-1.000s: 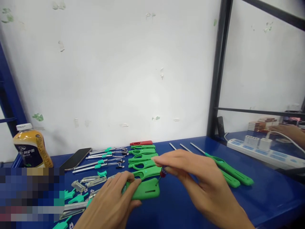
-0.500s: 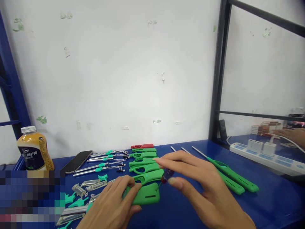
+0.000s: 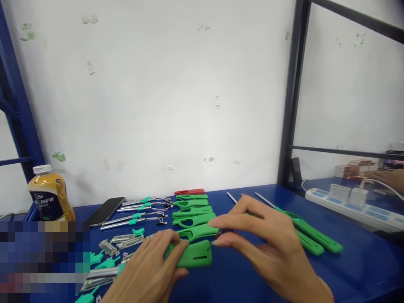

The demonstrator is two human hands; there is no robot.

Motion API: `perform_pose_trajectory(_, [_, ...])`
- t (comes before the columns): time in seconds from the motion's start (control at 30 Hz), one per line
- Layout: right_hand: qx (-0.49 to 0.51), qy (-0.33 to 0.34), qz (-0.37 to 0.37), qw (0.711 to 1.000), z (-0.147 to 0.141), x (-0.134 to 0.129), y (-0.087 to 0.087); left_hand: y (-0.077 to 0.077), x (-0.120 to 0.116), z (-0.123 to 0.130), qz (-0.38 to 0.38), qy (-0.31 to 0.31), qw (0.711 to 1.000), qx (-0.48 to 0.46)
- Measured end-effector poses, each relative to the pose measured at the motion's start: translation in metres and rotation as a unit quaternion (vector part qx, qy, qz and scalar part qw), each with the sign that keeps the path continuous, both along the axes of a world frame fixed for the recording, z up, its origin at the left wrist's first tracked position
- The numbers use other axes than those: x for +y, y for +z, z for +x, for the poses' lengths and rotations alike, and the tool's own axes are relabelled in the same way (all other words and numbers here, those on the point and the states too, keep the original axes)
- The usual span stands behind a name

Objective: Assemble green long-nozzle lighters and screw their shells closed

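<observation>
My left hand (image 3: 151,265) is closed round a green lighter body (image 3: 197,254), whose slotted end sticks out to the right. Between the thumb and fingers of my right hand (image 3: 268,244) is a small screwdriver (image 3: 222,232) with a dark red and blue handle, mostly hidden by the fingers. Its tip points down toward the end of the green body; whether they touch is unclear. Behind my hands lie several green casings (image 3: 197,219) in a column, with a red casing (image 3: 190,192) at the back. To the right are green lighters with metal rods (image 3: 315,233).
Metal rods with wires (image 3: 123,221), clear tanks (image 3: 128,242) and teal triggers (image 3: 107,263) lie on the left. Farther back are a phone (image 3: 105,211) and a bottle (image 3: 52,193). A power strip (image 3: 353,206) and another person's hand (image 3: 386,176) are at the right.
My right hand has closed further round the screwdriver handle, hiding more of it. My left hand still holds the green body. The view has shifted slightly.
</observation>
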State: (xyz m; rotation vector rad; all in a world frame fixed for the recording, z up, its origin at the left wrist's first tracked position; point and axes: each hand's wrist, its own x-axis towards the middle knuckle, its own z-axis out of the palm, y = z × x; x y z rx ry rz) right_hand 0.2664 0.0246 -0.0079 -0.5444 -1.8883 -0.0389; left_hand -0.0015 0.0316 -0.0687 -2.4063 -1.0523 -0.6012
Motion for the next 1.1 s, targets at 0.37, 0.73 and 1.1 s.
perform_pose_trajectory(0.37, [0.006,0.086,-0.031,0.996,0.001,0.000,0.000,0.008,-0.006,-0.001,-0.016,-0.002,1.000,-0.003])
perform_pose_trajectory(0.73, [-0.010,0.001,-0.018,1.000,0.002,-0.005,0.003,0.014,-0.011,0.009,0.021,-0.012,1.000,-0.005])
perform_pose_trajectory(1.1, [0.013,0.006,0.009,1.000,-0.002,-0.003,0.000,0.012,-0.010,0.009,0.012,-0.032,0.999,-0.006])
